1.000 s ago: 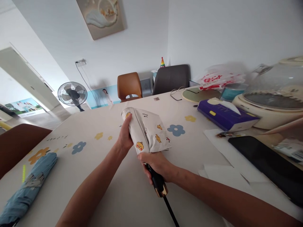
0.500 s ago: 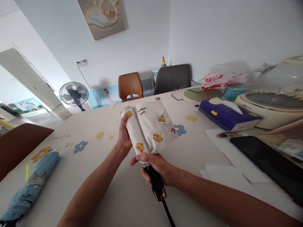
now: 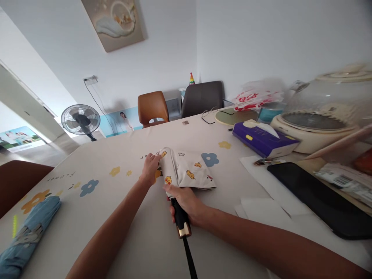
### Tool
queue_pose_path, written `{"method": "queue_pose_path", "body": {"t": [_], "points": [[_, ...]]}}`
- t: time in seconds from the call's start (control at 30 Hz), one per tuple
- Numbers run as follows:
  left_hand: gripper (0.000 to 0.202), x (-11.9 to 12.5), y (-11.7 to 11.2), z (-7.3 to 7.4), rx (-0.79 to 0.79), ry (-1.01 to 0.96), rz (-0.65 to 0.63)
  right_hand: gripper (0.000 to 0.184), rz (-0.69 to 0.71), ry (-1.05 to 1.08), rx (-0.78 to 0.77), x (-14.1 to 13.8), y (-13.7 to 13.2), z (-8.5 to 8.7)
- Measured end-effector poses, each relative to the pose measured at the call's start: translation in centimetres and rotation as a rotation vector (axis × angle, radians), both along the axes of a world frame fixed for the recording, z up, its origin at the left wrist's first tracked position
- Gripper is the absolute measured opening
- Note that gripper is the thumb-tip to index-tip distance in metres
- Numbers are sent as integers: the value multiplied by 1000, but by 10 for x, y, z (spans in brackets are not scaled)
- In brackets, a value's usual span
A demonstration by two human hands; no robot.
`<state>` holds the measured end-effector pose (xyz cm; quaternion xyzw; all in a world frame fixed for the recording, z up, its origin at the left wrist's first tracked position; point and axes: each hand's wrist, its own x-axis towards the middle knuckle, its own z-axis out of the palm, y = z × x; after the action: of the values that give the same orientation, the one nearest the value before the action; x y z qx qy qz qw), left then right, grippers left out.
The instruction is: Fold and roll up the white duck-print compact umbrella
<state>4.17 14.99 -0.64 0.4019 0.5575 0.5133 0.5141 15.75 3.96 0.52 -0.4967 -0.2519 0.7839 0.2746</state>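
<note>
- Strap (image 3: 189, 255) trailing from the black handle (image 3: 180, 217).
- Right hand (image 3: 187, 201) closed around the handle's top.
- Duck-print umbrella (image 3: 190, 174), partly rolled, over the flower-print table (image 3: 226, 174).
- Left hand (image 3: 150, 167) at its far left edge; cannot tell whether gripping.

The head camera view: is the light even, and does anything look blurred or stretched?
Head view: uneven, brighter at left, with the wall dim toward the upper right corner; same view, lettering on the white umbrella is too soft to read; same view, the phone near the right edge looks stretched.
</note>
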Motion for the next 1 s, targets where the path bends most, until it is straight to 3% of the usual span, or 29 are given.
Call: {"method": "queue_pose_path", "body": {"t": [0.1,0.2,0.27,0.4,0.5,0.6,0.73,0.83,1.0], "points": [[46,1,-3,1,115,254,77,26,-36,63,-1,0,0,-3],[33,10,-13,14,305,446,-27,25,-44,95,-1,-1,-1,-3],[26,20,-20,25,427,506,-189,27,-28,99,-9,0,-1,-2],[25,52,-23,38,576,570,-649,24,-45,110,-24,2,1,-1],[27,79,-13,34,667,640,-942,23,-35,122,-19,3,2,-3],[31,99,1,25,768,847,-1109,24,-29,128,-26,3,2,-4],[35,110,11,20,941,1058,-1156,24,-30,162,-21,4,2,-5],[35,109,9,26,964,1133,-1136,23,-40,169,4,4,2,-5],[28,92,2,46,929,973,-902,24,-26,131,-2,4,3,-5]]}}
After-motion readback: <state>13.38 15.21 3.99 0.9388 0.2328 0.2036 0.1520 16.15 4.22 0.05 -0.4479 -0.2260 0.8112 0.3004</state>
